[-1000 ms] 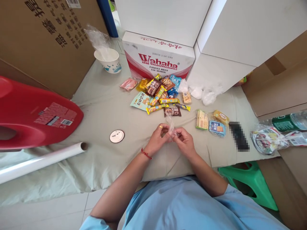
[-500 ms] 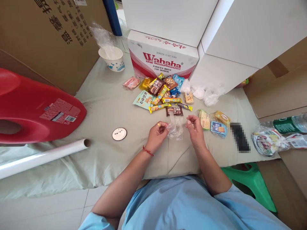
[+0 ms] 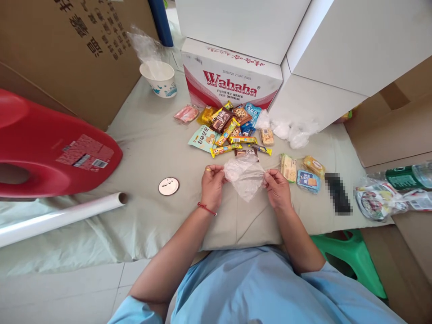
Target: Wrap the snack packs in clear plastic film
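Observation:
A clear plastic bag [image 3: 248, 180] is stretched between my two hands above the cloth-covered table. My left hand [image 3: 212, 183] pinches its left edge, and a ring and a red bracelet show on that arm. The right edge is pinched by my right hand [image 3: 277, 185]. Just behind the bag lies a brown cocoa snack packet [image 3: 245, 152], partly covered by it. Beyond is a heap of wrapped snacks, among them yellow stick packets [image 3: 227, 149] and a pale green pouch [image 3: 202, 138]. Right of my right hand lie a green-edged cracker packet [image 3: 288, 167] and a blue biscuit packet [image 3: 308, 181].
A Wahaha carton [image 3: 231, 81] stands behind the snacks, with a paper bowl [image 3: 158, 80] to its left. Crumpled clear bags [image 3: 299, 133] lie at right. A red jug [image 3: 60, 148], a white tube [image 3: 64, 218] and a round badge [image 3: 168, 186] are on the left.
My right hand has moved onto the bag's right edge and grips it. The bag, earlier bunched and hanging from my left hand, is now spread wide between both hands.

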Available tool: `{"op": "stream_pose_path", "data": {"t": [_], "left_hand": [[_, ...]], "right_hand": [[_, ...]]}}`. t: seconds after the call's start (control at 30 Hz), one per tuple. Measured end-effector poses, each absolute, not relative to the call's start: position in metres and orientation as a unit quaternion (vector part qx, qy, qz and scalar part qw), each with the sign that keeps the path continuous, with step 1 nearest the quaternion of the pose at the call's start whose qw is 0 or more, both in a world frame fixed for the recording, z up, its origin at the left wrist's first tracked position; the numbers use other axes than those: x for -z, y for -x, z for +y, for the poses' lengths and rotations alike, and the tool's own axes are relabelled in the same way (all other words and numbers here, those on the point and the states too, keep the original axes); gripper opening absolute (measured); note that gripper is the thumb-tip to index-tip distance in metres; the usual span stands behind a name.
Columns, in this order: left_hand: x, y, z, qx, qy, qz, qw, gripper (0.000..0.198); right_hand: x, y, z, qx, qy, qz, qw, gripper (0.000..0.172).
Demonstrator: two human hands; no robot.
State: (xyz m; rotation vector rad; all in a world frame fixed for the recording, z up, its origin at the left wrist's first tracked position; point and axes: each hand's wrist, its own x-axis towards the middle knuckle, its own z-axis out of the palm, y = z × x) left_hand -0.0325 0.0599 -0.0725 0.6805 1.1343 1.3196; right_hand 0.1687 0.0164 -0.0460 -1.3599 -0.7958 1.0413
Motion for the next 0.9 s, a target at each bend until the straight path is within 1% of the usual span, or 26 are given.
{"op": "stream_pose_path", "data": {"t": [0.1,0.17,0.23,0.37,0.4,0.43,0.5,0.53,0.63,0.77,0.9], "left_hand": [[0.066,0.035,0.054,-0.591,-0.363,0.487,0.531,0.022],[0.06,0.036,0.048,-0.57,-0.429,0.454,0.534,0.017],[0.054,0.035,0.042,-0.537,-0.482,0.415,0.554,0.023],[0.044,0.023,0.031,-0.518,-0.568,0.369,0.522,0.039],[0.043,0.019,0.029,-0.519,-0.576,0.371,0.512,0.041],[0.042,0.015,0.027,-0.522,-0.576,0.38,0.502,0.037],[0.041,0.01,0.024,-0.532,-0.55,0.409,0.498,0.027],[0.041,0.009,0.024,-0.538,-0.525,0.423,0.506,0.026],[0.038,0.011,0.025,-0.557,-0.43,0.434,0.563,0.032],[0.032,0.023,0.028,-0.584,-0.29,0.394,0.648,0.036],[0.04,0.04,0.032,-0.605,-0.196,0.384,0.669,0.034]], "right_hand": [[0.041,-0.167,0.012,-0.449,0.562,-0.374,0.586,0.031],[0.038,-0.165,0.009,-0.455,0.549,-0.406,0.572,0.03],[0.035,-0.162,0.008,-0.459,0.531,-0.445,0.555,0.028],[0.025,-0.152,0.004,-0.426,0.527,-0.539,0.5,0.019],[0.022,-0.15,0.003,-0.416,0.53,-0.554,0.488,0.017],[0.019,-0.148,0.002,-0.41,0.534,-0.563,0.479,0.015],[0.015,-0.147,0.0,-0.405,0.548,-0.554,0.478,0.014],[0.013,-0.148,0.0,-0.405,0.559,-0.538,0.484,0.015],[0.008,-0.157,-0.003,-0.407,0.587,-0.472,0.516,0.017],[0.002,-0.173,-0.01,-0.409,0.583,-0.391,0.583,0.02],[0.005,-0.192,-0.023,-0.408,0.588,-0.335,0.613,0.024]]}}
